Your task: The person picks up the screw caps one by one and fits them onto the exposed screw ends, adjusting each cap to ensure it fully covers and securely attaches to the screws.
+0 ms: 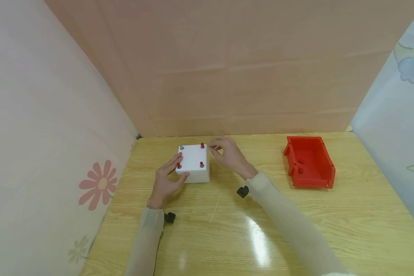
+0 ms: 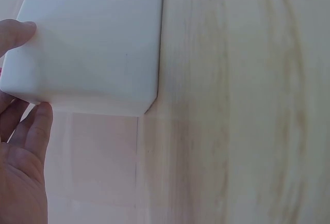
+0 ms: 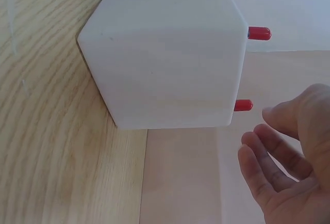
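Observation:
A white box (image 1: 193, 156) stands on the table, with small posts at the corners of its top. Red caps cover three of them: the far right cap (image 1: 202, 145), the near left cap (image 1: 178, 165) and the near right cap (image 1: 201, 164). Bare metal shows on the far left post (image 1: 181, 147). My left hand (image 1: 165, 182) grips the box's left side, thumb on the front face (image 2: 98, 43). Beside the far right corner, my right hand (image 1: 229, 153) has its fingers loosely bent. In the right wrist view it is just apart from the nearest cap (image 3: 243, 105), holding nothing visible.
To the right stands a red open-fronted bin (image 1: 312, 183) with a couple of small red pieces (image 1: 301, 161) inside. A tan backdrop (image 1: 227, 76) rises along the table's (image 1: 207, 237) far edge. Printed panels stand at left and right.

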Tool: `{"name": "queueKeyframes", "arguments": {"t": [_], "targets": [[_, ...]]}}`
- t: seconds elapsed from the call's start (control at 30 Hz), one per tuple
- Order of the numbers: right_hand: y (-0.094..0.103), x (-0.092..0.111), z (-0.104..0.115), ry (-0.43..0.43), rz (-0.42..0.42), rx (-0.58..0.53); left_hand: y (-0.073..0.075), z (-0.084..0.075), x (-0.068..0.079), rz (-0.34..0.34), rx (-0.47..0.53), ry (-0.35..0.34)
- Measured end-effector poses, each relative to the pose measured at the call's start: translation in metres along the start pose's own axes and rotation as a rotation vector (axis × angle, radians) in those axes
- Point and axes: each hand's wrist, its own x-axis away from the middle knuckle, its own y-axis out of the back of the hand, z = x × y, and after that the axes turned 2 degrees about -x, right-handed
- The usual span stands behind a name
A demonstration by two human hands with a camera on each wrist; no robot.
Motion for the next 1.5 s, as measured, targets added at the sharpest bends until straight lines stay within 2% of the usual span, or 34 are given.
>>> {"name": "queueKeyframes", "arguments": {"t": [0.33, 0.57, 0.67, 1.03, 1.2, 1.5], "targets": [[0.005, 0.026, -0.005, 0.004, -0.066, -0.032, -0.002, -0.003, 0.000, -0.008, -0.021, 0.012], [0.010, 0.039, -0.008, 0.006, -0.111, -0.025, 0.001, -0.025, -0.004, -0.016, 0.010, -0.010], [0.013, 0.043, -0.007, 0.003, -0.137, -0.023, 0.002, -0.030, -0.004, -0.020, 0.004, -0.017], [0.029, 0.049, -0.009, -0.006, -0.220, -0.063, -0.001, -0.019, -0.004, -0.020, 0.019, -0.009], [0.035, 0.050, -0.010, -0.007, -0.230, -0.042, -0.002, -0.006, -0.001, -0.013, 0.009, 0.010], [0.047, 0.055, -0.014, -0.022, -0.282, 0.011, 0.000, -0.001, 0.001, 0.014, 0.015, 0.009]]}}
